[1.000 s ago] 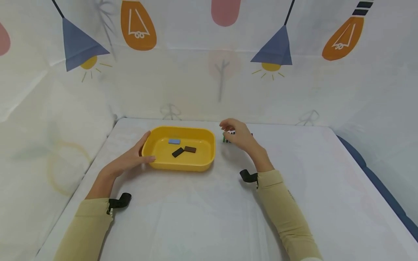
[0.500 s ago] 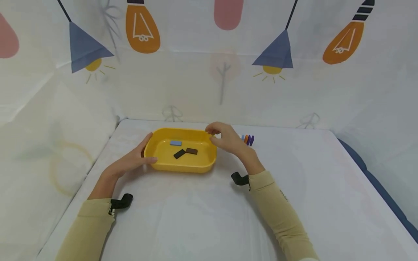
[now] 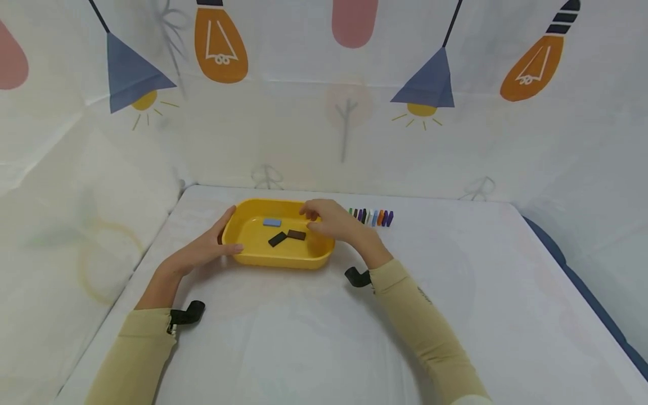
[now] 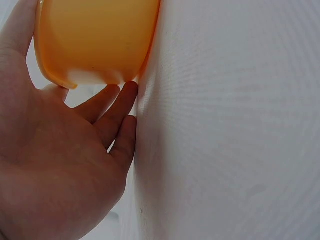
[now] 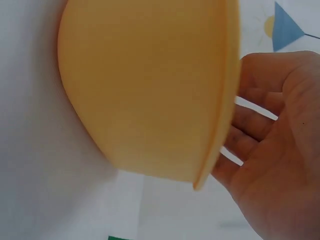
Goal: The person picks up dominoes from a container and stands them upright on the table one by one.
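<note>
A yellow tray (image 3: pixel 283 261) sits on the white-covered table. Inside lie a light blue block (image 3: pixel 271 223), a black block (image 3: pixel 277 239) and a brown block (image 3: pixel 296 234), all small and flat like dominoes. My left hand (image 3: pixel 205 247) grips the tray's left end, thumb over the near rim, fingers at the outer wall. Over the right end reaches my right hand (image 3: pixel 336 220), its bent fingers above the tray's inside. Thumb and index look apart with nothing seen between them; in the right wrist view the tray wall (image 5: pixel 145 90) hides the fingertips.
Right of the tray, beyond my right hand, several small coloured blocks (image 3: pixel 381 217) stand upright in a row. The tip of a green block (image 5: pixel 119 238) shows at the bottom of the right wrist view. A printed cloth wall (image 3: pixel 293 129) rises behind the table.
My right hand has moved left from the row of blocks to above the tray, uncovering the row. The left hand keeps its grip. The three blocks in the tray lie as before.
</note>
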`<state>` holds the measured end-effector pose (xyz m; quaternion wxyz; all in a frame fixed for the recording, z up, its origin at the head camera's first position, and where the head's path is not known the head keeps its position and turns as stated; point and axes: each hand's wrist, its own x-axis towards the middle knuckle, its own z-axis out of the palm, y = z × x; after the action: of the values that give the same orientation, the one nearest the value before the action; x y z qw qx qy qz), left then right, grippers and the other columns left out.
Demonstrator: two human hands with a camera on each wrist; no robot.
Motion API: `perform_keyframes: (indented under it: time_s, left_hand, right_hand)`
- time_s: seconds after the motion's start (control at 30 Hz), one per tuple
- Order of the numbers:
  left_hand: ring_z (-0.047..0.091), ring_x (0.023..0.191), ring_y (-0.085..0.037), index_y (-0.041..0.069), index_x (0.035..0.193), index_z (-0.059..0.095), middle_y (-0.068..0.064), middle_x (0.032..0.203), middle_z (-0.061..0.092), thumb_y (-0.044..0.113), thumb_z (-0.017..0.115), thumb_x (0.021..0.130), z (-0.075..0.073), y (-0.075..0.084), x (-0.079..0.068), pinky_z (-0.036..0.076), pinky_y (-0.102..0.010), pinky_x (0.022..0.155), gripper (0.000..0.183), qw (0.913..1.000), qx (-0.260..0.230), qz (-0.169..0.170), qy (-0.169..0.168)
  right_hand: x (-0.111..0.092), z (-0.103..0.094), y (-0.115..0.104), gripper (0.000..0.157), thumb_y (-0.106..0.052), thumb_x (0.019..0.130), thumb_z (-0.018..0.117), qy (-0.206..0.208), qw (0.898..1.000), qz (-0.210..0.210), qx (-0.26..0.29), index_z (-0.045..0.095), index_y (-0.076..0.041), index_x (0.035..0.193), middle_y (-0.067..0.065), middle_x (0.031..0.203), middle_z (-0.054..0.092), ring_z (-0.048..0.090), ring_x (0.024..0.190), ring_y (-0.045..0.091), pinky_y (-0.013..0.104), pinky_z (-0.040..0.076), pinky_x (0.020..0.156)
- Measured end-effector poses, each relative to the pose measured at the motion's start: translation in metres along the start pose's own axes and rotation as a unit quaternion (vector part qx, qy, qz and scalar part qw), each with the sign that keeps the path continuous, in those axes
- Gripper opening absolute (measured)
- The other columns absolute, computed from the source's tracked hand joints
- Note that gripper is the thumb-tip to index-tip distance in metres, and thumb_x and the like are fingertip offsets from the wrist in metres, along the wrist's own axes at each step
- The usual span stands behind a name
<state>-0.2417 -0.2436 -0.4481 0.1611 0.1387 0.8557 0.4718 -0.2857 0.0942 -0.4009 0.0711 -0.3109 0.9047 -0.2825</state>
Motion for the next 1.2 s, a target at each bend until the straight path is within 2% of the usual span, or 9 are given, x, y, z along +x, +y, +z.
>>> perform_keyframes:
  time_s: [0.27, 0.63, 0.93, 1.1, 1.2]
  left_hand:
    - [-0.006, 0.155, -0.036, 0.04, 0.157, -0.012, -0.001, 0.169, -0.011, 0.037, 0.068, 0.091, 0.0, -0.002, 0.0, 0.003, -0.072, 0.117, 0.104, 1.0, 0.0, 0.0, -0.002]
    - [-0.006, 0.155, -0.035, 0.04, 0.157, -0.012, 0.0, 0.169, -0.011, 0.037, 0.068, 0.091, 0.001, -0.003, 0.001, 0.003, -0.071, 0.118, 0.103, 1.0, -0.001, 0.004, 0.0]
    - [-0.006, 0.156, -0.035, 0.04, 0.157, -0.012, 0.001, 0.169, -0.011, 0.038, 0.068, 0.091, 0.002, -0.002, 0.002, 0.003, -0.071, 0.118, 0.104, 1.0, 0.004, -0.001, 0.003]
    - [-0.006, 0.156, -0.034, 0.041, 0.157, -0.012, 0.001, 0.169, -0.01, 0.038, 0.068, 0.091, 0.001, -0.001, 0.001, 0.003, -0.071, 0.118, 0.103, 1.0, 0.004, 0.0, 0.003]
    - [-0.006, 0.156, -0.034, 0.041, 0.156, -0.012, 0.001, 0.169, -0.01, 0.038, 0.068, 0.091, 0.001, -0.001, 0.001, 0.003, -0.071, 0.118, 0.103, 1.0, 0.005, -0.001, 0.003]
  right_hand:
    - [0.013, 0.013, -0.004, 0.037, -0.008, 0.091, 0.058, -0.025, 0.999, 0.002, -0.043, 0.063, -0.009, 0.128, 0.005, 0.113, 0.066, 0.058, 0.101, 0.018, 0.034, 0.052, 0.094]
    - [0.027, 0.026, -0.004, 0.034, -0.014, 0.092, 0.062, -0.058, 0.993, 0.018, -0.1, 0.063, -0.016, 0.127, -0.001, 0.109, 0.064, 0.056, 0.096, 0.015, 0.03, 0.052, 0.089]
    - [0.033, 0.031, -0.006, 0.032, -0.012, 0.093, 0.063, -0.099, 0.988, 0.045, -0.107, 0.063, -0.015, 0.124, 0.0, 0.113, 0.065, 0.056, 0.099, 0.017, 0.03, 0.051, 0.095]
    - [0.037, 0.033, -0.008, 0.031, -0.013, 0.095, 0.062, -0.099, 0.985, 0.051, -0.13, 0.064, -0.015, 0.126, 0.0, 0.117, 0.066, 0.056, 0.1, 0.016, 0.03, 0.05, 0.098]
    - [0.038, 0.034, -0.009, 0.027, -0.013, 0.095, 0.063, -0.097, 0.984, 0.044, -0.144, 0.066, -0.014, 0.121, 0.001, 0.114, 0.066, 0.056, 0.098, 0.016, 0.029, 0.05, 0.096]
